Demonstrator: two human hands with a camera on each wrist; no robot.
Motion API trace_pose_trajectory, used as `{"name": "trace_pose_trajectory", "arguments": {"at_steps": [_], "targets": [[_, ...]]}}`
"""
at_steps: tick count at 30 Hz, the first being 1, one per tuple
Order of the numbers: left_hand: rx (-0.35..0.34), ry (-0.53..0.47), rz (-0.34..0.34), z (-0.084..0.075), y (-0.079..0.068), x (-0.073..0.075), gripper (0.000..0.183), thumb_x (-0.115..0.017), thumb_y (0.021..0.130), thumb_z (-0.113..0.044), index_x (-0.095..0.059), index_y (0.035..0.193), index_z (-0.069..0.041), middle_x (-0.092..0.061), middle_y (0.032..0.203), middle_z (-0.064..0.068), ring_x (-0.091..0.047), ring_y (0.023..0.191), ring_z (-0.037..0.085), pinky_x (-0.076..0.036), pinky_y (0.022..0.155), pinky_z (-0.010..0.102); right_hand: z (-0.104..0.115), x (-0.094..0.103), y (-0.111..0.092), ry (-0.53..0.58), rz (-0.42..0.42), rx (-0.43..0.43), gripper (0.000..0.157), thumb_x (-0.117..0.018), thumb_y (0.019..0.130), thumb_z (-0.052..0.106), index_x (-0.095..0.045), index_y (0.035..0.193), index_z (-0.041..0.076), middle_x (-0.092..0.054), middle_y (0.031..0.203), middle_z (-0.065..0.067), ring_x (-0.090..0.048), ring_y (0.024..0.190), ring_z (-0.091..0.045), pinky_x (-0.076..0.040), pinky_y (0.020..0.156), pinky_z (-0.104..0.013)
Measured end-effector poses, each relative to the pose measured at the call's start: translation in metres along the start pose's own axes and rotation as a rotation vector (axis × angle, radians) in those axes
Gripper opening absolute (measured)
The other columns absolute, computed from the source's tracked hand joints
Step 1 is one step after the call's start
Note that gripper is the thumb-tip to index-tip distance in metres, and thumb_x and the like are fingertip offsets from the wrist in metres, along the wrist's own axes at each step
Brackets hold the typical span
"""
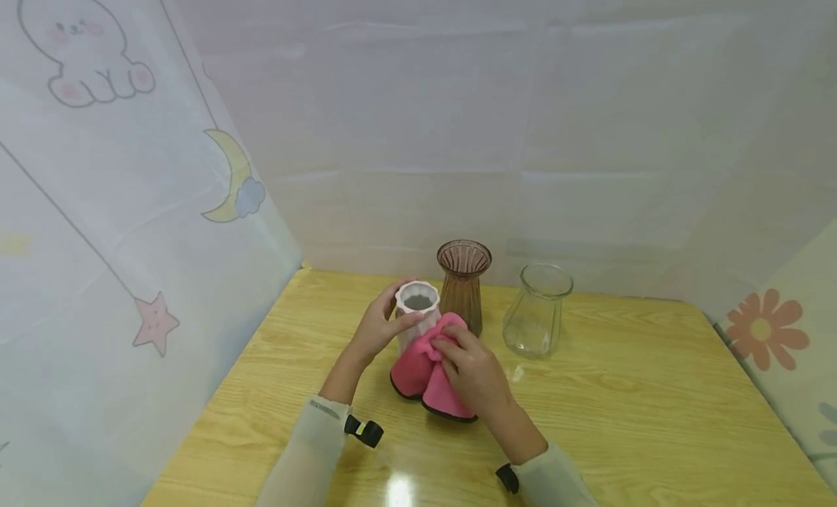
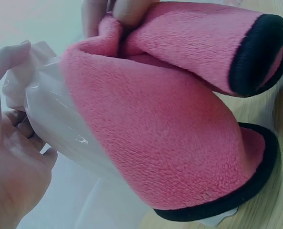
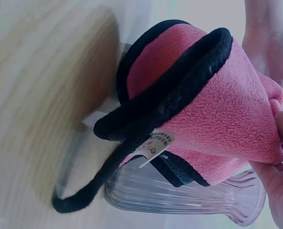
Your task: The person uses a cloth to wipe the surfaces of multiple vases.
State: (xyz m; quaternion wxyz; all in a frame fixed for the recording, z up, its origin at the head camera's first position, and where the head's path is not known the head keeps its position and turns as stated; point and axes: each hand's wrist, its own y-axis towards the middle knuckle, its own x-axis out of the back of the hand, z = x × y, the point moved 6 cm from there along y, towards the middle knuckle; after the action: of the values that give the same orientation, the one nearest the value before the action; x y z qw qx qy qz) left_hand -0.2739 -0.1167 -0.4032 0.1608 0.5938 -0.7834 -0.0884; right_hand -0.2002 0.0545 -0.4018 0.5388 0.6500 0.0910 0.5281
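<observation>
A white ribbed vase (image 1: 417, 298) stands on the wooden table, its round mouth facing up. My left hand (image 1: 379, 324) grips it near the top, thumb in front and fingers round the far side. In my right hand (image 1: 476, 372) a pink cloth (image 1: 428, 372) with black edging is pinched at a bunched part, and it hangs against the front of the vase. The left wrist view shows the cloth (image 2: 155, 129) covering much of the vase's glossy side (image 2: 67, 114). In the right wrist view, a black loop and a white tag (image 3: 158, 145) show on the cloth.
Close behind the cloth stands a brown ribbed glass vase (image 1: 463, 282). To its right is a clear glass vase (image 1: 535, 314). The wooden table (image 1: 628, 391) meets a pale sheet wall (image 1: 418, 129) at the back; printed sheets hang on both sides.
</observation>
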Motion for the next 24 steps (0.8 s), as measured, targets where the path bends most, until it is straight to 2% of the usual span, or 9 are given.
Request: {"name": "trace_pose_trajectory", "arguments": {"at_steps": [4,12,17,20,24], "targets": [[-0.014,0.009,-0.003,-0.001,0.001,0.000,0.062,-0.071,0.092,-0.010,-0.046,0.149,-0.007,-0.055,0.141,0.016,-0.046,0.133,0.027,-0.021,0.119,0.055,-0.002,-0.003,-0.004,0.007,0.036,-0.024,0.020,-0.086,0.077,0.001,-0.080,0.095,0.004,-0.067,0.103,-0.010,-0.068,0.090,-0.022,-0.060,0.074,-0.030],[0.015,-0.009,0.007,-0.001,-0.002,0.000,0.069,-0.074,0.091,-0.020,-0.043,0.151,-0.006,-0.053,0.141,0.016,-0.047,0.130,0.027,-0.028,0.114,0.053,-0.005,-0.014,-0.014,0.019,0.132,-0.048,0.018,-0.087,0.076,0.001,-0.079,0.091,0.008,-0.066,0.100,-0.003,-0.066,0.081,-0.015,-0.058,0.069,-0.027],[0.015,-0.013,0.007,0.001,-0.002,0.002,0.072,-0.074,0.091,-0.018,-0.040,0.152,-0.001,-0.053,0.142,0.017,-0.047,0.130,0.029,-0.027,0.115,0.053,-0.007,-0.020,-0.021,0.005,0.229,-0.081,0.017,-0.084,0.078,-0.002,-0.079,0.090,0.009,-0.064,0.099,-0.001,-0.064,0.079,-0.012,-0.057,0.068,-0.025],[0.002,-0.007,0.001,-0.001,-0.002,0.002,0.070,-0.074,0.091,-0.016,-0.042,0.151,-0.003,-0.053,0.142,0.016,-0.047,0.131,0.028,-0.025,0.117,0.053,-0.009,-0.023,-0.024,-0.002,0.274,-0.087,0.013,-0.082,0.080,0.000,-0.079,0.089,0.009,-0.063,0.098,-0.001,-0.063,0.078,-0.011,-0.056,0.066,-0.025],[-0.012,-0.002,0.007,-0.001,0.000,0.002,0.069,-0.075,0.090,-0.014,-0.043,0.151,-0.005,-0.054,0.142,0.015,-0.047,0.132,0.027,-0.029,0.114,0.054,-0.010,-0.020,-0.025,0.007,0.309,-0.095,0.014,-0.080,0.082,-0.001,-0.079,0.091,0.010,-0.064,0.099,-0.001,-0.064,0.080,-0.012,-0.056,0.068,-0.026]]}}
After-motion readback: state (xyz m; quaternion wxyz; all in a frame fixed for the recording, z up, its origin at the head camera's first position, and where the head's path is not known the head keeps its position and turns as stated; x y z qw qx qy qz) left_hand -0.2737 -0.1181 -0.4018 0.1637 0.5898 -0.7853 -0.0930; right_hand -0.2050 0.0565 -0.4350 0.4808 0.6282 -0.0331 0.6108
